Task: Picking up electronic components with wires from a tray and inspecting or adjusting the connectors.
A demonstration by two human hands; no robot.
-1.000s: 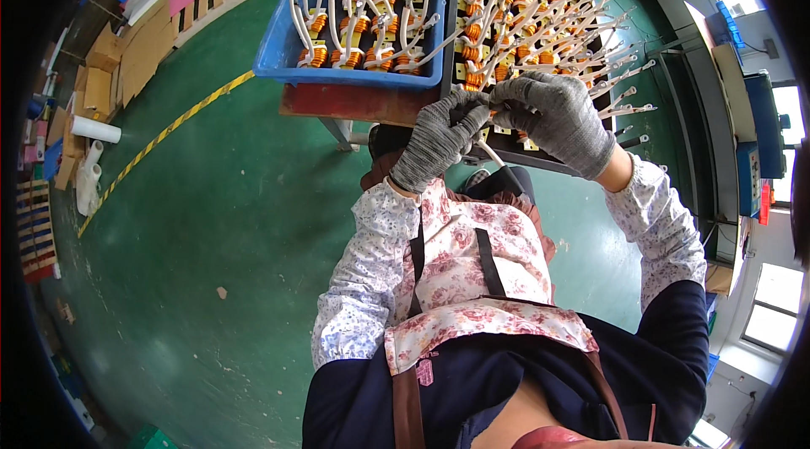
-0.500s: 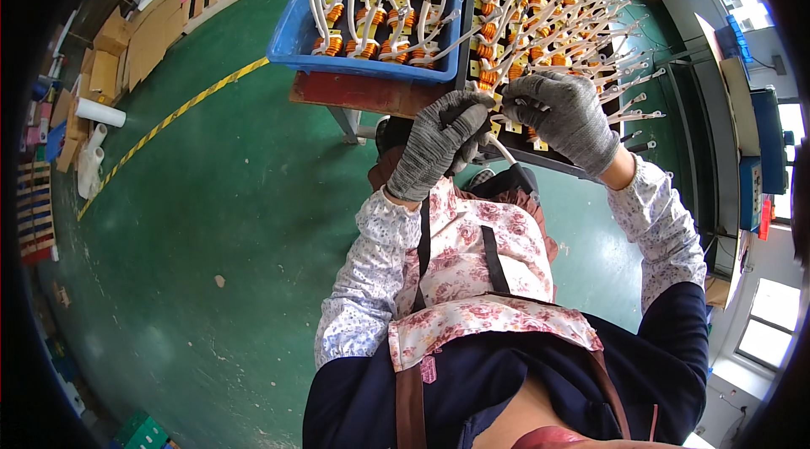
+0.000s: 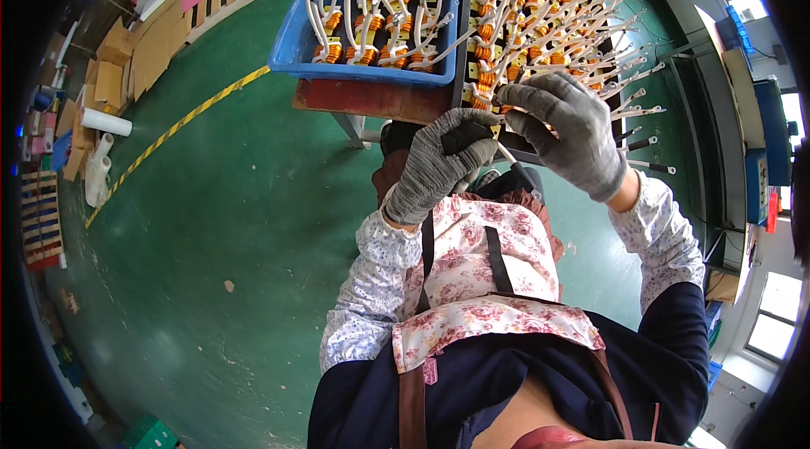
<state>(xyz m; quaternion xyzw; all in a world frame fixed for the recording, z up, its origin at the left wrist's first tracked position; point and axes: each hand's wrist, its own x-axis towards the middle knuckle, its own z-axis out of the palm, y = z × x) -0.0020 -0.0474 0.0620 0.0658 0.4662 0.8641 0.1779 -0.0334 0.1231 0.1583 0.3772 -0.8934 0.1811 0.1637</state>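
Note:
My left hand (image 3: 440, 164), in a grey knit glove, is closed around a black piece (image 3: 466, 137). Part of that piece is hidden by the fingers, and I cannot make out its kind. Beside it a white cable (image 3: 506, 154) with a black sleeved end slants down toward my lap. My gloved right hand (image 3: 572, 132) hovers just right of it, thumb and fingers apart, with nothing visible between them. Just beyond both hands stand rows of orange-wound coils (image 3: 483, 32) with white cables that end in metal ring lugs.
A blue plastic bin (image 3: 363, 71) with several similar coils rests on a reddish-brown board (image 3: 363, 100) at the upper left. Yellow-black tape (image 3: 186, 122) crosses the green floor. Cardboard (image 3: 164, 48) and a wooden pallet lie farther left. Blue cabinets (image 3: 768, 132) line the right side.
My right hand has drawn slightly back and its fingers have spread from their pinch near the left hand. My left hand has turned, and the black piece now shows in it.

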